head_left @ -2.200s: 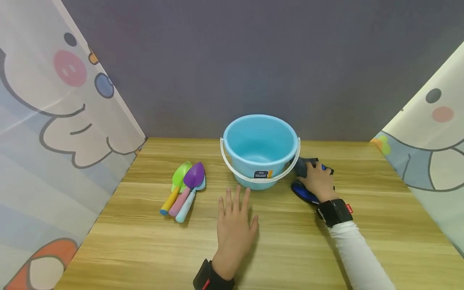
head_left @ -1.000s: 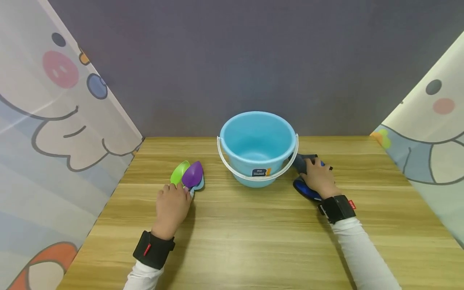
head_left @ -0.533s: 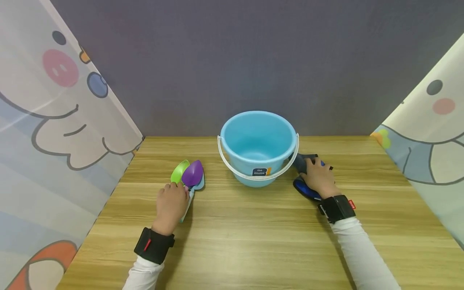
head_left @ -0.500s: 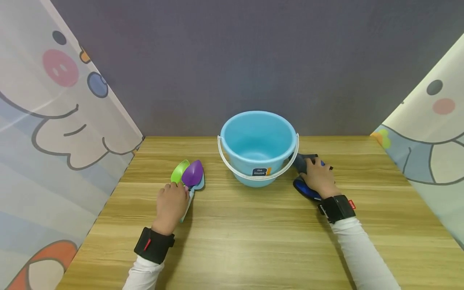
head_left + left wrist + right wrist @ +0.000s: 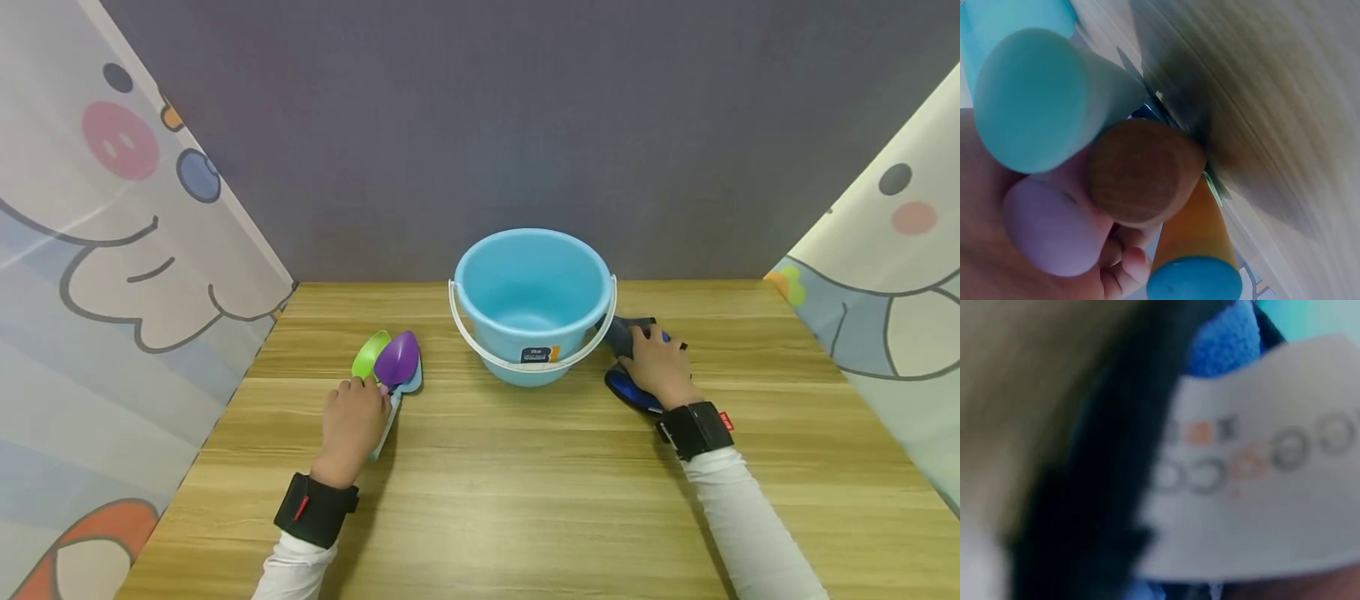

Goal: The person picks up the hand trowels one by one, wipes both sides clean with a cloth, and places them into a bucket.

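At the left of the table my left hand (image 5: 352, 421) grips the handles of several toy shovels. Beyond its fingers show a green scoop (image 5: 369, 354), a purple scoop (image 5: 397, 357) and a light blue one (image 5: 412, 382). The left wrist view shows their handle ends close up: a teal handle (image 5: 1029, 100), a pink-purple handle (image 5: 1054, 228), a brown handle (image 5: 1144, 172) and an orange, blue-tipped handle (image 5: 1194, 225). My right hand (image 5: 662, 367) holds black-and-blue padded gear (image 5: 628, 392), its exact kind unclear. In the right wrist view, a white printed label (image 5: 1260, 506) covers most of it.
A light blue bucket (image 5: 532, 333) stands upright between my hands near the back of the table, its white handle (image 5: 525, 367) hanging forward. The padded gear lies close by its right side. A grey panel (image 5: 480, 125) rises behind, and cartoon-printed sheets (image 5: 150, 275) flank the wooden table (image 5: 525, 517).
My left hand has moved from flat in front of the bucket leftward to the shovels and taken hold of their handles. My right hand stays on the padded gear.
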The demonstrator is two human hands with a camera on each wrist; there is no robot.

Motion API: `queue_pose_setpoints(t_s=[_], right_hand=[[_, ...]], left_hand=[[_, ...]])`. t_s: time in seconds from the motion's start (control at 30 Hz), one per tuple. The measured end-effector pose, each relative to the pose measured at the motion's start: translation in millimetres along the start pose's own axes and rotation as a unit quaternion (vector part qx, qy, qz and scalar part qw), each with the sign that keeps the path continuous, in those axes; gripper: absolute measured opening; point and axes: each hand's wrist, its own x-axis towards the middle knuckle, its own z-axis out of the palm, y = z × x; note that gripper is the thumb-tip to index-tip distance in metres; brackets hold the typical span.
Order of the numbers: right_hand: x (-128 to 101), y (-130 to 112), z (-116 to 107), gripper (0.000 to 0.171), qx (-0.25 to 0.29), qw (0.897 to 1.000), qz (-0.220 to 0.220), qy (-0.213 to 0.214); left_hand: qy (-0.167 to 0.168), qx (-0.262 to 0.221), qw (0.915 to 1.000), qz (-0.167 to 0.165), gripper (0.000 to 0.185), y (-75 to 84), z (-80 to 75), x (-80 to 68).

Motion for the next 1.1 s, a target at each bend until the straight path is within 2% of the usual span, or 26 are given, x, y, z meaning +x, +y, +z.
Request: queue_pose_setpoints(t_s=[0.2,0.33,0.57,0.83,1.1], right_hand=[[-3,-1,-3,0.079,0.025,0.999,0.024,-0.009],[-4,-2,-4,0.084,0.029,0.999,0.014,-0.008],[-3,-2,-4,0.085,0.036,0.999,0.024,-0.019],[-3,-1,-3,0.085,0.032,0.998,0.039,-0.037],[-2,0,-1,0.085,0.016,0.998,0.047,-0.031]], left_hand=[[-0.004,-0.008,1.0,-0.002,0.031,-0.3,0.3,-0.2],[-0.011,-0.01,0.9999,-0.006,0.03,-0.2,-0.3,-0.4],[0.026,-0.017,0.9995,0.0,0.032,-0.2,-0.9,-0.8],[-0.01,-0.081,0.9963,-0.026,0.031,0.0,-7.5,-2.4],[-0.025,-0.164,0.984,-0.064,0.027,4.1,-26.6,-0.8]])
